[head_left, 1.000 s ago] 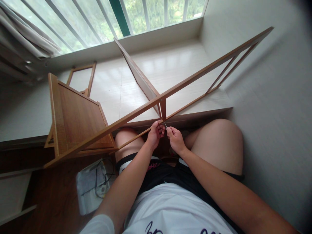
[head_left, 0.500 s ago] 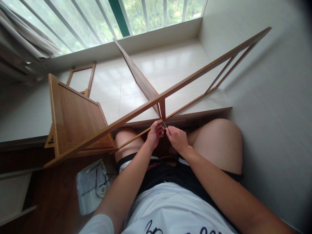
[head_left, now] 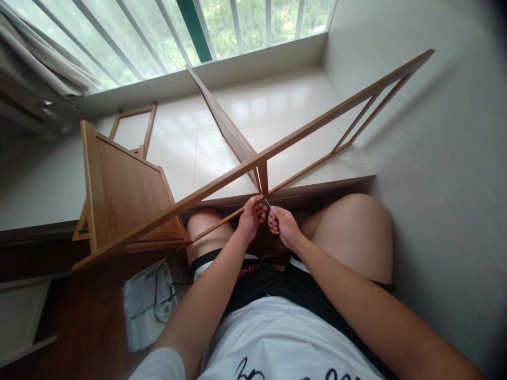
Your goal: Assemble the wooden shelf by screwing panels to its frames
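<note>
A long wooden frame (head_left: 317, 122) slants across my lap, with two long rails and short crossbars between them. My left hand (head_left: 250, 217) pinches its lower rail beside the middle joint, fingers curled. My right hand (head_left: 284, 226) is closed around a thin metal rod-like tool (head_left: 266, 201), whose far end meets the rail at that joint; the tool's exact kind is too small to make out. A flat wooden panel (head_left: 227, 124) joins the frame there and reaches back toward the window. At the frame's left end stands a broader wooden panel (head_left: 130, 190).
Behind the frame is a pale window ledge (head_left: 297, 95), with a smaller wooden frame (head_left: 150, 129) at its left. A wall (head_left: 443, 174) rises close on the right. On the dark floor lies a clear plastic-wrapped bundle (head_left: 148, 311) with a black cable.
My right hand has turned slightly about the tool, its knuckles and wrist shifting. The frame's right end has dipped a little. My left hand stays at the joint.
</note>
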The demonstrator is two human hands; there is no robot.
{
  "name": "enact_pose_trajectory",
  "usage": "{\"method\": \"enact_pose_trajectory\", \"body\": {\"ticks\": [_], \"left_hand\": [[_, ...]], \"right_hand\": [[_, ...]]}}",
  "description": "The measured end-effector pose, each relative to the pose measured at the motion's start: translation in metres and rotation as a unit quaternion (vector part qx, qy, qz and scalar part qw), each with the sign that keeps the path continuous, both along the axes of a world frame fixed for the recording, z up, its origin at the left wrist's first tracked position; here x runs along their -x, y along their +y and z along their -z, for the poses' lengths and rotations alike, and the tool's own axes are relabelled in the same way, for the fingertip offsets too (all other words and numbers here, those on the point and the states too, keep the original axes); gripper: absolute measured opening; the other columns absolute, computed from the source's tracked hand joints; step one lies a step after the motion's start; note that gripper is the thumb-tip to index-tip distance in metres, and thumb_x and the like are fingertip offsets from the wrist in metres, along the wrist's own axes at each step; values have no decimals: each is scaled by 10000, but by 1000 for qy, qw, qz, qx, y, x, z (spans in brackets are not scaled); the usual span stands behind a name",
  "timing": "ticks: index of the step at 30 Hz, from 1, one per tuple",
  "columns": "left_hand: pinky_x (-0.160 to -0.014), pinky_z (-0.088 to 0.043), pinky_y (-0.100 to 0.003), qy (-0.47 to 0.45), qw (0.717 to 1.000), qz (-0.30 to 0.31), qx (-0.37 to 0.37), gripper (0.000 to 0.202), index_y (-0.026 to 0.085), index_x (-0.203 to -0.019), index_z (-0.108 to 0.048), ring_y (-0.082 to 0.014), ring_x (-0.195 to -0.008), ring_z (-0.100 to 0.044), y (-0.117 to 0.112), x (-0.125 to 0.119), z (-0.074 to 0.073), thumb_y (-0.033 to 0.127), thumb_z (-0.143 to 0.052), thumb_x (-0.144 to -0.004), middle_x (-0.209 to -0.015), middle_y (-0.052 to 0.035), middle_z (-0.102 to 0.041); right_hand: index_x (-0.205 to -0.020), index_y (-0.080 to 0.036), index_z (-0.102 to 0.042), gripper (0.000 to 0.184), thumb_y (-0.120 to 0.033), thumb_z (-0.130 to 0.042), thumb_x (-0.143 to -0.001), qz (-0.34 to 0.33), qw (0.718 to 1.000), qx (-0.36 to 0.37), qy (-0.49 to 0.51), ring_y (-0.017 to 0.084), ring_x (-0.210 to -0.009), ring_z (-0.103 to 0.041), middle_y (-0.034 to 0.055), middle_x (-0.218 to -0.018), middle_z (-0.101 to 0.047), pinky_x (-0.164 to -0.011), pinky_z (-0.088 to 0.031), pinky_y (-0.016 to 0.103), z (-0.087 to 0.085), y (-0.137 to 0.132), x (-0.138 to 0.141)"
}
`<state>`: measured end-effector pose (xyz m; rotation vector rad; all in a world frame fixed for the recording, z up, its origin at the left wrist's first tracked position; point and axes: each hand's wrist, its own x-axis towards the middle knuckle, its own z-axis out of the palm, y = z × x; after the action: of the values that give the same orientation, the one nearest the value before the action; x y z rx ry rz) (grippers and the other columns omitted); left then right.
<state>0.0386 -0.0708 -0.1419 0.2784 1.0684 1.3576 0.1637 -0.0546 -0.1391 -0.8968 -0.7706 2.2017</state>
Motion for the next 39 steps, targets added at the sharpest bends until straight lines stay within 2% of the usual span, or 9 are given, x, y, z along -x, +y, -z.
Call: {"method": "enact_pose_trajectory", "body": {"ticks": [9, 12, 17, 20, 23, 28, 30, 33, 39], "left_hand": [[-452, -313, -201, 1, 1000, 0, 1, 392, 198, -1041, -587, -85, -518, -477, 0, 1, -1, 524, -536, -831, -701, 13, -564], [-455, -316, -202, -1, 1000, 0, -1, 394, 197, -1038, -591, -83, -516, -472, -1, 0, -1, 528, -539, -830, -700, 14, -561], [-457, -316, -198, -3, 1000, -3, -10, 373, 194, -1021, -594, -79, -524, -473, -1, -1, -1, 518, -521, -850, -714, 11, -554], [-452, -309, -198, 2, 1000, -1, -8, 378, 198, -1030, -590, -80, -522, -469, -1, -1, -1, 522, -516, -851, -707, 13, -552], [-457, -317, -199, 5, 1000, 1, -8, 373, 200, -1020, -591, -78, -523, -470, -1, 0, -1, 523, -514, -850, -705, 16, -554], [-457, -323, -202, 8, 1000, 1, 7, 375, 193, -983, -598, -81, -521, -478, -1, 1, -1, 530, -528, -835, -698, 13, -563], [-453, -320, -204, 6, 1000, -1, 14, 384, 192, -988, -603, -83, -512, -476, 0, 1, -2, 534, -534, -828, -689, 12, -565], [-449, -319, -201, 1, 1000, -8, 14, 382, 193, -1004, -609, -81, -511, -477, 0, 0, -3, 525, -545, -826, -690, 11, -565], [-454, -326, -196, -1, 1000, -5, -1, 370, 195, -1009, -611, -77, -521, -475, -1, 0, -4, 513, -549, -830, -697, 12, -563]], "right_hand": [[-672, -222, -384, 388, -530, -492, -881, 13, 992, -77, -95, 69, -394, -235, -83, -496, -317, -381, -156, 214, 4, -1, 4], [-683, -219, -413, 378, -510, -412, -924, 10, 964, -192, -184, 97, -448, -328, -49, -529, -391, -445, -255, 238, 1, 2, 0], [-744, -193, -529, 335, -377, -367, -973, -44, 722, -499, -477, 166, -709, -533, 68, -761, -619, -615, -297, 271, -13, 7, -11], [-777, -191, -548, 341, -351, -334, -989, -69, 649, -531, -540, 168, -713, -546, 79, -788, -641, -597, -264, 281, -17, 8, -15], [-744, -196, -529, 345, -367, -344, -981, -51, 686, -509, -518, 158, -649, -516, 61, -737, -619, -575, -243, 286, -15, 9, -14], [-627, -219, -387, 386, -451, -373, -935, -2, 919, -282, -274, 115, -461, -362, -28, -519, -405, -489, -251, 259, -1, 7, -4], [-625, -237, -327, 387, -481, -354, -924, -14, 970, -167, -174, 102, -394, -273, -67, -469, -305, -436, -220, 252, 3, 6, 0], [-627, -228, -365, 387, -482, -390, -917, -13, 962, -199, -189, 102, -421, -305, -59, -488, -344, -448, -235, 250, 1, 5, -1], [-668, -200, -474, 376, -394, -354, -967, -10, 829, -412, -379, 128, -564, -451, 4, -604, -511, -568, -279, 266, -9, 7, -10]]}}
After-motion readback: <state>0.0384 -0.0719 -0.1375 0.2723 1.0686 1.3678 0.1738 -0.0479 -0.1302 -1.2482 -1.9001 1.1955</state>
